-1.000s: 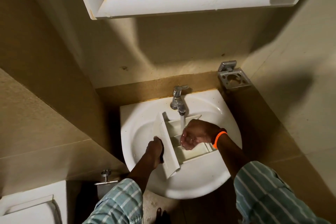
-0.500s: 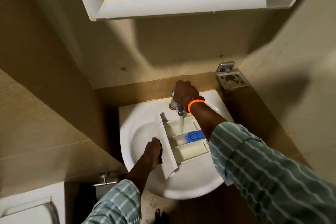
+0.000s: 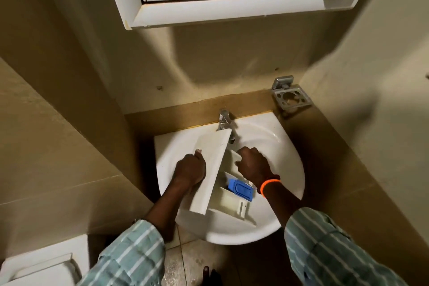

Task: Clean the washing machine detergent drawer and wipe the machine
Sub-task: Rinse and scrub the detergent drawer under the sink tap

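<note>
The white detergent drawer [image 3: 210, 167] lies tilted in the white washbasin [image 3: 287, 160], its flat front panel facing up and reaching toward the tap. A blue insert [image 3: 240, 189] sits in one of its compartments. My left hand [image 3: 190, 169] grips the left edge of the front panel, thumb on top. On the drawer's far compartment wall rests my right hand [image 3: 254, 163], closed over it, with an orange band on the wrist. No water stream shows under the chrome tap [image 3: 225, 122].
A white mirror cabinet [image 3: 232, 9] hangs above the basin. A metal holder [image 3: 291, 96] is fixed to the wall at the right. Tiled walls close in on both sides. A white toilet tank [image 3: 39, 264] stands at the lower left.
My right hand has come off the tap and now holds the drawer. The water stream is gone. The drawer has tipped up, its front panel now raised toward the tap.
</note>
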